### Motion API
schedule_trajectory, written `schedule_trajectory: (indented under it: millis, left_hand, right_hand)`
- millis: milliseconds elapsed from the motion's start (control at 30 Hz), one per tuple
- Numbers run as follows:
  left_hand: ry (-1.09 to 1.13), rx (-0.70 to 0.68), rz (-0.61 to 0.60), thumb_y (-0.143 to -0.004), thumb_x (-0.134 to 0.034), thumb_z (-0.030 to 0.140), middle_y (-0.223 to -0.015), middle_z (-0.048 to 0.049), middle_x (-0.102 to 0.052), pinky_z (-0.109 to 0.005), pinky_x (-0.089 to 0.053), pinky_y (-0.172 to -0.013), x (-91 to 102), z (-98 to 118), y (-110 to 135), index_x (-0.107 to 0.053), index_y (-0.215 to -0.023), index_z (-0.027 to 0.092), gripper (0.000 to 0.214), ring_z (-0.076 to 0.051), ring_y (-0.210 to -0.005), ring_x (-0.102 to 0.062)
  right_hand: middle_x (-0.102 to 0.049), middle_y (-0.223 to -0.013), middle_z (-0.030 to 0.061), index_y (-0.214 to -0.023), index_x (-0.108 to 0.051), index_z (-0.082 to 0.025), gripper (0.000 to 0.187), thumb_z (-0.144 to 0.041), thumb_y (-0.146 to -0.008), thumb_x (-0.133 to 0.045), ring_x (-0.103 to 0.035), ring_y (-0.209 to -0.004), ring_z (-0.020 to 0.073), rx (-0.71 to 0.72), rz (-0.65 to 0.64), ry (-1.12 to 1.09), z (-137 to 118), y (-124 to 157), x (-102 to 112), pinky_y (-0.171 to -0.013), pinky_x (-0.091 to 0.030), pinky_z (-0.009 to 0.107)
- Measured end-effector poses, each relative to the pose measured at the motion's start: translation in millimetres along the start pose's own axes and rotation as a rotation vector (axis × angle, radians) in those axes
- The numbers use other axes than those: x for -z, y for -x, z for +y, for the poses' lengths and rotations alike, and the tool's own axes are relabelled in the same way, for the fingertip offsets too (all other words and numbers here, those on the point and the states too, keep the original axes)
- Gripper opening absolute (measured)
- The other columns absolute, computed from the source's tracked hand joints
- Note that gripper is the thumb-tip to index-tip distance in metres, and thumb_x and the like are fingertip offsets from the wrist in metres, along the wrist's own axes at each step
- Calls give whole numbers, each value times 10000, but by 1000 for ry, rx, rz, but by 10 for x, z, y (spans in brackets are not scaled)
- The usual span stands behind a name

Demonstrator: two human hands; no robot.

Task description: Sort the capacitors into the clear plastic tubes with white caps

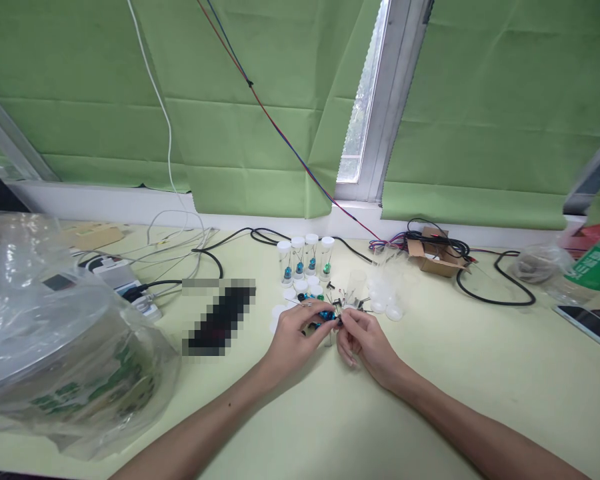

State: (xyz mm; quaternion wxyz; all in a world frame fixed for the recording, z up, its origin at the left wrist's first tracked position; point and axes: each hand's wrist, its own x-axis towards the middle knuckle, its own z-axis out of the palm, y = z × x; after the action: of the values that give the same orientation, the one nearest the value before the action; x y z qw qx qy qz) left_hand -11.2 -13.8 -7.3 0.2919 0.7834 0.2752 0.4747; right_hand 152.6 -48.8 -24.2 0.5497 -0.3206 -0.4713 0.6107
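Observation:
My left hand (296, 333) is closed, its thumb and forefinger pinching a small shiny blue part (326, 315). Right beside it, the fingertips of my right hand (369, 339) are pressed together at a small dark piece touching the blue part; its exact kind is too small to make out. Around my fingertips lie loose black pieces with thin metal pins (331, 287), partly hidden by the hands. Behind them stand several clear tubes (298, 257) with white caps, holding blue or green parts. White round caps (290, 293) lie just in front of the tubes.
Translucent caps (384, 297) are heaped right of my hands. A cardboard box (437, 257) with black cables sits farther back. At left are a large plastic-wrapped round object (75, 360), a power strip (143, 303) and a blurred-out dark item (223, 319); a tablet (593, 327) lies right.

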Motion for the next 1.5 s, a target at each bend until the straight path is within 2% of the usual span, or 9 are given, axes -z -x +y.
schedule_trajectory:
  millis: [167, 400, 633, 900, 967, 1100, 1267, 1500]
  left_hand:
    - [-12, -19, -8, -850, -663, 210, -988, -68, -717, -267, -583, -739, -7, 5, -1, -692, -1012, 185, 166, -141, -778, -678]
    - [-66, -50, -15, -856, -655, 214, -990, -74, -726, -296, -583, -781, -2, 28, -15, -693, -1016, 195, 166, -179, -885, -684]
    - [-71, -58, -31, -858, -648, 184, -993, -67, -712, -252, -580, -713, 5, 65, -10, -689, -1006, 198, 154, -145, -799, -681]
    - [-74, -45, -23, -846, -656, 184, -974, -63, -716, -250, -581, -701, 0, 79, -9, -695, -993, 194, 152, -153, -804, -685]
    - [-52, -36, -19, -848, -656, 192, -978, -64, -715, -259, -582, -719, -3, 70, -8, -696, -994, 192, 152, -154, -809, -684]
    - [17, 9, 0, -853, -659, 238, -995, -74, -706, -285, -584, -747, -5, 41, -9, -697, -1006, 185, 166, -156, -798, -678]
    - [89, 82, 30, -848, -665, 271, -993, -75, -697, -277, -581, -719, -10, 2, -12, -699, -988, 181, 170, -152, -781, -667]
    - [69, 60, 10, -851, -658, 280, -973, -73, -695, -277, -583, -711, -10, -14, -9, -699, -991, 181, 176, -153, -773, -669]
  right_hand:
    - [-487, -412, -67, -720, -526, -172, 397, -526, -886, -592, -416, -313, 70, -19, 8, 2, 3, 7, -5, -304, -310, 165]
    - [-447, -349, -58, -622, -528, -160, 532, -640, -849, -556, -412, -282, 78, -75, 52, 26, 17, 2, -20, -291, -286, 176]
    - [-404, -303, -54, -532, -514, -163, 599, -679, -835, -538, -381, -258, 76, -92, 47, 8, 14, 5, -37, -309, -307, 191]
    - [-417, -305, -45, -520, -505, -162, 612, -667, -866, -499, -378, -254, 74, -81, 46, 34, 29, 8, -35, -321, -327, 196]
    - [-440, -324, -43, -553, -505, -164, 592, -662, -872, -492, -394, -264, 75, -77, 55, 49, 32, 4, -33, -310, -310, 188]
    - [-491, -379, -69, -738, -514, -186, 441, -603, -875, -547, -411, -280, 86, -37, 65, 44, 26, 1, -26, -285, -283, 175]
    - [-508, -415, -91, -909, -503, -204, 308, -497, -890, -597, -413, -310, 87, -11, 5, 35, -12, 23, -18, -314, -306, 175]
    - [-501, -421, -88, -878, -507, -200, 286, -470, -897, -599, -410, -321, 82, -2, -16, 24, -3, 19, -5, -321, -302, 173]
